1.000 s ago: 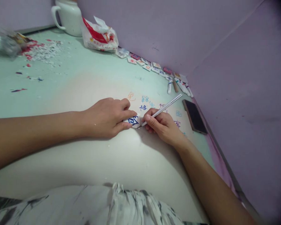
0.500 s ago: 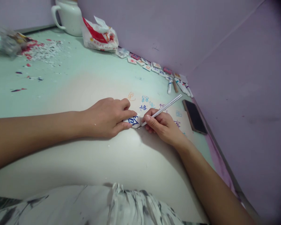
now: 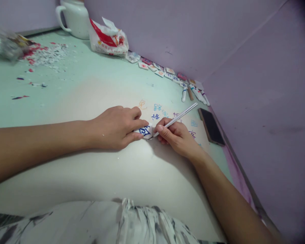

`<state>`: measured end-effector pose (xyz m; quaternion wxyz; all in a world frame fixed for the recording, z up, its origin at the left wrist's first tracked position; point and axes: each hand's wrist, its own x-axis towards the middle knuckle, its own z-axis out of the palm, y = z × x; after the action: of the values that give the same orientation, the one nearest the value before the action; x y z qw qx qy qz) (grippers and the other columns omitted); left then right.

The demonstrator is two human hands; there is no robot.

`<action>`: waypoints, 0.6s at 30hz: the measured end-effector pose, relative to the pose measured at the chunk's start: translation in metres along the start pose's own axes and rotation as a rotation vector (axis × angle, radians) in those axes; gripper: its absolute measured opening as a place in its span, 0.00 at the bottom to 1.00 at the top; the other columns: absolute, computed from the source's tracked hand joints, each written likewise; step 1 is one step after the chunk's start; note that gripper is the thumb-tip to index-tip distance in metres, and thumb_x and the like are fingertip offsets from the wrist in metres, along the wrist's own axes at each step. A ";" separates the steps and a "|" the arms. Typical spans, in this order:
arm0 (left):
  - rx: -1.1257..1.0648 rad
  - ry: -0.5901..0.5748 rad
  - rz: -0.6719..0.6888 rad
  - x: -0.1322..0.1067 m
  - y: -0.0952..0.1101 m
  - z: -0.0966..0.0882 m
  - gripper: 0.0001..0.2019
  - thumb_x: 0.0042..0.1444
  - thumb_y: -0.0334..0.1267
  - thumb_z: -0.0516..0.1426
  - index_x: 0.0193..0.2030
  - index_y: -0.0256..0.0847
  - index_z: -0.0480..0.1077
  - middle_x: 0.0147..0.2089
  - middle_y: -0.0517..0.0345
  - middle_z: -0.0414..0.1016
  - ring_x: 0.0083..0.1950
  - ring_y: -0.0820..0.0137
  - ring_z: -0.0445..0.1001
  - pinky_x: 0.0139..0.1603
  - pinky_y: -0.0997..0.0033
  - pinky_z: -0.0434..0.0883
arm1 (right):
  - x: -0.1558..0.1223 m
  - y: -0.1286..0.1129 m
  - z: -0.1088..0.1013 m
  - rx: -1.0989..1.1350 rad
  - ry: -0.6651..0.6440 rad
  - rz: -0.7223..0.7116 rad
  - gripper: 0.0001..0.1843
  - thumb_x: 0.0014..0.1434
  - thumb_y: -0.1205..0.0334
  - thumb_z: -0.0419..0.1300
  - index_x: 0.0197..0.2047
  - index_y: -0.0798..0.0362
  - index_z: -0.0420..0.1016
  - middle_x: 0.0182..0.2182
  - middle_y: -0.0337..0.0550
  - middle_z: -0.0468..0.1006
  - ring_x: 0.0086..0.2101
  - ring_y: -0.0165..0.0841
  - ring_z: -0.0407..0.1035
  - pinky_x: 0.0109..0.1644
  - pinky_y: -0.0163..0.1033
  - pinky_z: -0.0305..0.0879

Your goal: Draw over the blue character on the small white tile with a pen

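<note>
Near the table's (image 3: 96,88) middle, the left hand (image 3: 114,128) pins a small white tile (image 3: 144,130) between fingertips and thumb, while the right hand (image 3: 176,135) pinches a thin silver tool (image 3: 179,117) pen-fashion, tip at the tile's right edge. The tile looks light, stiff and prone to slide, so it is best held by its edges; the tool near its tip.

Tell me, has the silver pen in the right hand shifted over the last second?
No. The silver pen keeps its slant, its top end as far from the black phone as before.
</note>
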<state>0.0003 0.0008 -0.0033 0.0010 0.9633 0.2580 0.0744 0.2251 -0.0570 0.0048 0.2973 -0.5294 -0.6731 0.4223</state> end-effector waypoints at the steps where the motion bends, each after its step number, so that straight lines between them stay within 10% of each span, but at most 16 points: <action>1: -0.002 -0.003 0.001 0.000 0.000 0.000 0.20 0.67 0.47 0.48 0.60 0.50 0.71 0.51 0.49 0.71 0.40 0.62 0.74 0.38 0.64 0.64 | 0.000 0.000 0.000 0.000 0.000 0.001 0.29 0.60 0.33 0.57 0.30 0.53 0.69 0.23 0.36 0.67 0.24 0.27 0.61 0.29 0.36 0.57; 18: -0.021 -0.009 -0.001 -0.001 0.000 -0.001 0.21 0.67 0.47 0.47 0.61 0.49 0.71 0.52 0.49 0.71 0.42 0.61 0.74 0.39 0.63 0.64 | 0.001 -0.001 0.000 0.097 0.037 0.010 0.30 0.58 0.32 0.59 0.31 0.54 0.72 0.21 0.36 0.69 0.22 0.26 0.62 0.27 0.35 0.58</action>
<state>-0.0006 0.0007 -0.0025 0.0125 0.9634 0.2576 0.0731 0.2242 -0.0561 0.0056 0.3329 -0.5256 -0.6436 0.4458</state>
